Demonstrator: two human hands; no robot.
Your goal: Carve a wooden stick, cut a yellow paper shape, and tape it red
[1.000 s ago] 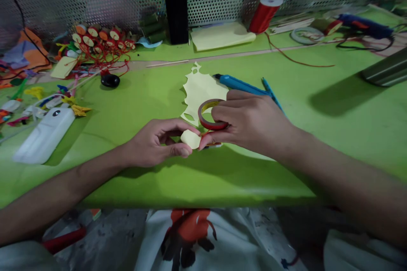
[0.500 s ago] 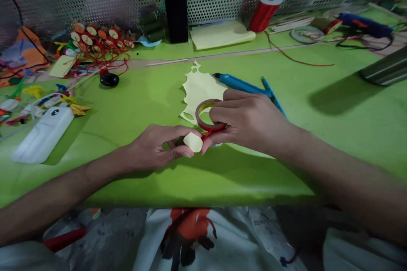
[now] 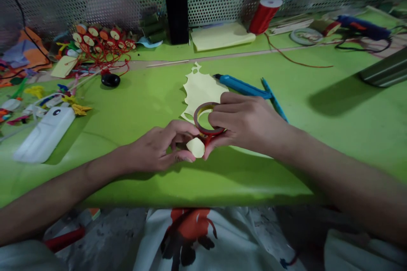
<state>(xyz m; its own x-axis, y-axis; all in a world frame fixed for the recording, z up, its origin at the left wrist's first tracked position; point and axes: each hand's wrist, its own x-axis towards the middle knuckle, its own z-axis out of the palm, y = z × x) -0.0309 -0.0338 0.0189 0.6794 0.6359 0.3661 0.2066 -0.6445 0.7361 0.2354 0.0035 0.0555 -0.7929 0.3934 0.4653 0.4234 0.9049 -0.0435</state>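
Between the fingers and thumb of my left hand [image 3: 155, 148] is a small piece with a pale yellow paper end [image 3: 196, 148] facing me; the rest of its body is hidden. My right hand [image 3: 251, 118] grips a roll of red tape [image 3: 197, 119], held tilted just above that piece. A red strip of tape [image 3: 208, 139] runs from the roll down to the piece's right side. Behind the roll lies a pale yellow paper sheet [image 3: 203, 87] with scalloped, cut-out edges. A blue utility knife [image 3: 243, 86] and a blue pen [image 3: 276, 102] lie beyond my right hand.
A white power bank-like device [image 3: 46, 135] lies at left, near colourful small parts. Red-wrapped rolls with cords [image 3: 98, 36], a black upright box [image 3: 177, 12], folded yellow paper [image 3: 222, 36], a red thread spool [image 3: 266, 15] and a glue gun [image 3: 364, 27] line the back. A metal cylinder [image 3: 386, 70] stands right.
The paper-ended piece has shifted slightly down and to the right in my left hand, whose index finger is now more bent. The tape roll has moved slightly left and down.
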